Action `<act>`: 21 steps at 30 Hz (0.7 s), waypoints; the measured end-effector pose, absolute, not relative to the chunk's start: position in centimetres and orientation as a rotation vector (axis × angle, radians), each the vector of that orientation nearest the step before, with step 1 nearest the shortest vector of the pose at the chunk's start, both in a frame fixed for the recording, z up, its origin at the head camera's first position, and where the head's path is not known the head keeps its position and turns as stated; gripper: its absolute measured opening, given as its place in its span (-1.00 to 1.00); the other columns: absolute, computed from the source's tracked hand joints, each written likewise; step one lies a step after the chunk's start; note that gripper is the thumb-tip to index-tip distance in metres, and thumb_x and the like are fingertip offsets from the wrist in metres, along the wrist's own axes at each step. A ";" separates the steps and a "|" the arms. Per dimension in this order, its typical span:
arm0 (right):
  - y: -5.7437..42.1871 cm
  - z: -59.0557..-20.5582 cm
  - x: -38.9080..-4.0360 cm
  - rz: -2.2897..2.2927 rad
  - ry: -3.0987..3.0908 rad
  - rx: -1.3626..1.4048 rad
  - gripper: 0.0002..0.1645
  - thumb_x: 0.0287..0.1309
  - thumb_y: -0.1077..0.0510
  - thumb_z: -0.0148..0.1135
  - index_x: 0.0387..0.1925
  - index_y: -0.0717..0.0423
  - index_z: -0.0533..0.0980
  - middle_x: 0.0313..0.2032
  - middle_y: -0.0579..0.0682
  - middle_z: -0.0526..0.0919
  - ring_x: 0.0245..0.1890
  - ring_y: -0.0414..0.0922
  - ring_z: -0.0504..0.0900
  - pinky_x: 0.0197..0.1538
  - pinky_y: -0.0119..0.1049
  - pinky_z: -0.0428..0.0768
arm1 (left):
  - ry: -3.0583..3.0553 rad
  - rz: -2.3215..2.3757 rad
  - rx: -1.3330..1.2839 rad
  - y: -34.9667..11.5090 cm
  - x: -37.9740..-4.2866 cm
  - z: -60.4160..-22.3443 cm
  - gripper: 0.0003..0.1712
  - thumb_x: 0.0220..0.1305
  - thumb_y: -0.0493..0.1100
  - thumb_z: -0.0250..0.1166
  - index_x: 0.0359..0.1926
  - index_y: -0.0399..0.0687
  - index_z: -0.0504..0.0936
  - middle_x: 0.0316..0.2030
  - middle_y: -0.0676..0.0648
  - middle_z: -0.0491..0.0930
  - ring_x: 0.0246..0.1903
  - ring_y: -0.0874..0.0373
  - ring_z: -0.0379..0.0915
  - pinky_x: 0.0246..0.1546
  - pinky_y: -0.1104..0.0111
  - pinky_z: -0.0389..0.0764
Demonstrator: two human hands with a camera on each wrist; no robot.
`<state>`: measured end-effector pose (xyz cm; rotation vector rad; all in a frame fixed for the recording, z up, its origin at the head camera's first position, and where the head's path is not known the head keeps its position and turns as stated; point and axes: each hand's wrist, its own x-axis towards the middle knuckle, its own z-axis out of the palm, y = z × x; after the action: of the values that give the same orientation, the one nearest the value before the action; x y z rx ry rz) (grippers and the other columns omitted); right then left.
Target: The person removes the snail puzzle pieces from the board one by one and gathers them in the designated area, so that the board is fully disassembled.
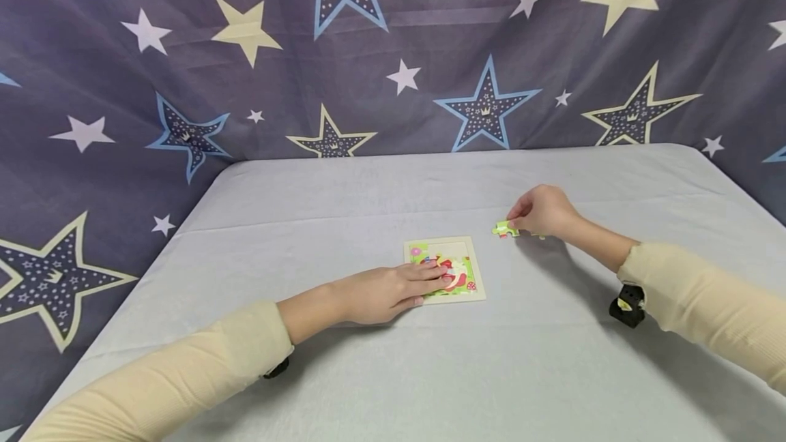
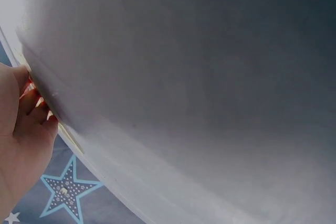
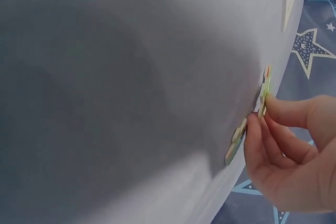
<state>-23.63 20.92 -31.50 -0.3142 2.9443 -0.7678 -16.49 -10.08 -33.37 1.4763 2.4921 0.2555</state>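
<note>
green puzzle piece point(image 1: 503, 229) pinched in my right hand point(image 1: 545, 212) and another piece point(image 3: 235, 142) unplaced nearby, my straight-fingered left hand point(image 1: 388, 290) rests on the part-filled board point(image 1: 460, 298), bare near its top.

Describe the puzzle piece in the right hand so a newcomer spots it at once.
On the pale cloth-covered table, find the light-rimmed puzzle tray under the left hand. Farther right, the right hand pinches a small, mostly green jigsaw piece. Unlike the loose piece or pieces lying close by on the table, this one alone is held in a hand.
</note>
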 end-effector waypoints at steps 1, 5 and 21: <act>20.8 -31.5 -23.6 -0.754 2.972 -0.335 -0.86 0.00 0.20 0.41 -0.40 0.22 0.72 -0.53 0.04 0.75 -0.59 -0.26 0.54 -0.33 -0.36 0.42 | 2.490 0.259 1.473 -10.1 -16.5 -33.4 -0.44 0.49 -0.09 -0.05 0.47 0.17 0.16 0.46 0.04 0.18 0.49 0.15 0.01 0.48 0.25 0.15; 20.7 -31.6 -23.4 -0.738 3.018 -0.369 -0.90 -0.03 0.22 0.42 -0.45 0.21 0.71 -0.52 0.06 0.75 -0.56 -0.23 0.56 -0.28 -0.31 0.41 | 2.488 0.264 1.478 -10.1 -16.5 -33.3 -0.44 0.49 -0.09 -0.04 0.46 0.16 0.17 0.46 0.04 0.18 0.49 0.15 0.01 0.48 0.25 0.15; 20.2 -30.6 -23.2 -0.727 3.045 -0.420 -0.86 0.02 0.18 0.39 -0.37 0.18 0.72 -0.43 0.08 0.78 -0.45 -0.11 0.67 -0.23 -0.23 0.51 | 2.483 0.272 1.489 -10.1 -16.6 -33.4 -0.44 0.49 -0.09 -0.05 0.46 0.15 0.17 0.46 0.03 0.18 0.49 0.14 0.00 0.48 0.23 0.16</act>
<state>-23.21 20.19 -30.58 -0.4196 3.0448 -0.7267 -16.63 -10.10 -33.36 1.4894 2.4826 0.2719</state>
